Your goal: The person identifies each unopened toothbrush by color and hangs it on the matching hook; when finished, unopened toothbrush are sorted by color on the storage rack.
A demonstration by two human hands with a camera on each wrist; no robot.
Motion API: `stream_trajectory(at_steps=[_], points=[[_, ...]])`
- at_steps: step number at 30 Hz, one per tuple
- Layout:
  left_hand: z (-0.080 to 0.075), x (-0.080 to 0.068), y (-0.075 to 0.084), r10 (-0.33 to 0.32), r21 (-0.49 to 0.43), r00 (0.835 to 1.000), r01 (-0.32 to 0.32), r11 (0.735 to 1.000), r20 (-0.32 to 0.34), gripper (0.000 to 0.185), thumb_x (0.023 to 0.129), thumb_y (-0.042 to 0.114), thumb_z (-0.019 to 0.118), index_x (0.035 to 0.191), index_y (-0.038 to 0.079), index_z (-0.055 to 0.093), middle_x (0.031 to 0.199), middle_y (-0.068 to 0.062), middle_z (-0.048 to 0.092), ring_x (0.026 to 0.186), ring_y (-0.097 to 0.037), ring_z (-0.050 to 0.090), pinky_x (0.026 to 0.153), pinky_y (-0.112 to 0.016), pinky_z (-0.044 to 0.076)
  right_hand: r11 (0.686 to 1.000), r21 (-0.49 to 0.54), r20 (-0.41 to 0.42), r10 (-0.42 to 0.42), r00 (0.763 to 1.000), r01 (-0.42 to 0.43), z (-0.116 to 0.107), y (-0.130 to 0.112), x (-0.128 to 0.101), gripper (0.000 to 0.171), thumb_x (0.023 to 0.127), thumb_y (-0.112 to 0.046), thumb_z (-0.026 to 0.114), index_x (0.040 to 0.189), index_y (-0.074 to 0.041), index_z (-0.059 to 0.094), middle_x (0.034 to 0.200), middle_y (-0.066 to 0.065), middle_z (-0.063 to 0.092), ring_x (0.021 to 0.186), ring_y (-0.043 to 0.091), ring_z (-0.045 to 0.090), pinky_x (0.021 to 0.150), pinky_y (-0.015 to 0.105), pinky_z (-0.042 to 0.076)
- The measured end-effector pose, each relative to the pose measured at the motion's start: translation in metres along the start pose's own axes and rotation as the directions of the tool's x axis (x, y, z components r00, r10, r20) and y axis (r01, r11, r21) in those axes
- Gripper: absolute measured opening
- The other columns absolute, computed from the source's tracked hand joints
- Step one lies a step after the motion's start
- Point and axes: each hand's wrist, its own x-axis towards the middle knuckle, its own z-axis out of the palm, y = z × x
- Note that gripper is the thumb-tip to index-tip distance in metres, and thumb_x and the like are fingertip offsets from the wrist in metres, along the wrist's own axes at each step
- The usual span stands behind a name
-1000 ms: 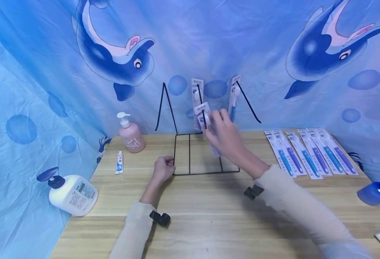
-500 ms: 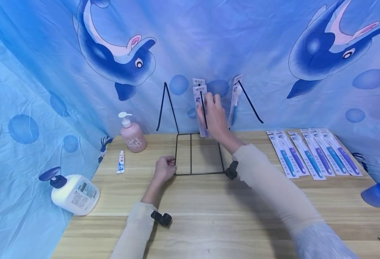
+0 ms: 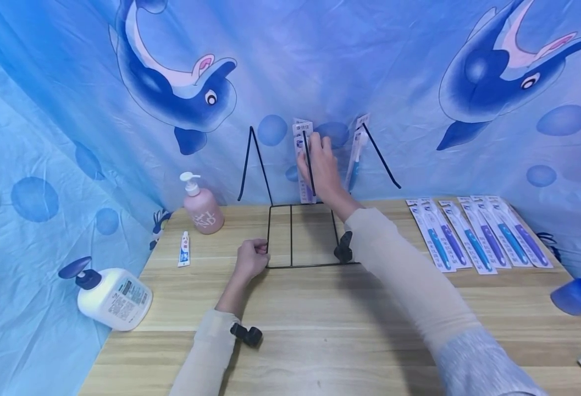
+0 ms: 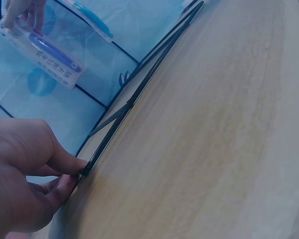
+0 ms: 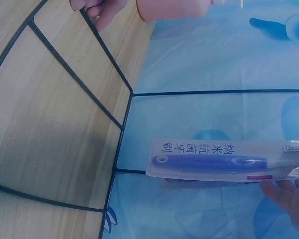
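My left hand (image 3: 252,257) pinches the front left part of a black wire display rack (image 3: 291,236), low at the tabletop; the left wrist view shows thumb and finger on the wire (image 4: 84,171). At the rack's middle hook, my right hand (image 3: 324,170) holds a packaged toothbrush (image 3: 302,127) upright. A purple handle shows through its clear pack (image 5: 204,163) in the right wrist view. Another pack hangs right behind it, mostly covered. Further right on the rack hangs a packaged toothbrush with a blue handle (image 3: 355,159). The left hook (image 3: 244,165) carries nothing.
Several packaged toothbrushes (image 3: 474,236) lie in a row at the table's right. A pink pump bottle (image 3: 204,212), a small toothpaste tube (image 3: 184,250) and a white pump bottle (image 3: 114,298) are on the left. A blue bottle (image 3: 574,297) is at the right edge.
My right hand has carried the packaged toothbrush back along the middle hook, from its front end to close against the pack behind. The left hand has stayed on the rack.
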Motion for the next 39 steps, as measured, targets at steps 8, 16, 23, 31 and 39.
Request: stream_trajectory(at_steps=[8,16,23,31,39], points=[[0.000,0.000,0.000,0.000,0.004,1.000,0.000,1.000,0.008,0.039,0.080,-0.010,0.064,0.119,-0.011,0.065,0.097,-0.016,0.066,0.091,-0.028,0.065,0.083,-0.037,0.057,0.999,0.035,-0.006,0.006,1.000,-0.006,-0.003,0.003,-0.002,0.018,0.099,-0.021,0.056,0.101,-0.005,0.047,0.095,0.011,0.047,0.081,0.025,0.048,0.066,0.035,0.046],[0.003,0.001,0.002,-0.009,0.010,1.000,0.009,1.000,0.019,0.039,0.081,-0.010,0.064,0.120,-0.010,0.065,0.098,-0.016,0.066,0.092,-0.028,0.065,0.084,-0.037,0.057,0.998,-0.015,0.057,0.066,0.996,-0.066,-0.020,0.027,-0.018,0.039,0.093,-0.033,0.070,0.112,-0.002,0.054,0.104,0.014,0.046,0.078,0.026,0.047,0.065,0.037,0.047],[0.001,0.001,0.002,-0.016,0.013,1.000,0.016,1.000,0.021,0.041,0.079,-0.010,0.064,0.120,-0.010,0.065,0.096,-0.015,0.065,0.090,-0.028,0.063,0.082,-0.036,0.056,0.990,-0.138,0.124,0.047,0.991,-0.030,-0.051,0.091,-0.052,0.033,0.095,-0.032,0.065,0.106,-0.001,0.060,0.101,0.016,0.055,0.068,0.025,0.050,0.055,0.038,0.045],[-0.003,0.002,0.000,0.004,0.014,1.000,-0.004,1.000,-0.007,0.040,0.077,-0.012,0.064,0.118,-0.011,0.066,0.093,-0.016,0.066,0.087,-0.027,0.064,0.080,-0.035,0.057,0.914,-0.369,0.221,0.264,0.939,-0.170,-0.092,0.179,-0.087,0.043,0.099,-0.033,0.058,0.117,0.006,0.057,0.112,0.030,0.053,0.073,0.040,0.058,0.056,0.050,0.050],[0.003,0.003,-0.001,-0.004,-0.008,1.000,0.004,1.000,0.008,0.041,0.077,-0.012,0.064,0.118,-0.011,0.066,0.095,-0.016,0.066,0.087,-0.026,0.065,0.079,-0.033,0.058,0.782,-0.512,0.204,0.511,0.835,-0.354,-0.114,0.237,-0.106,0.048,0.100,-0.034,0.053,0.112,0.012,0.051,0.102,0.032,0.052,0.084,0.045,0.057,0.062,0.055,0.049]])
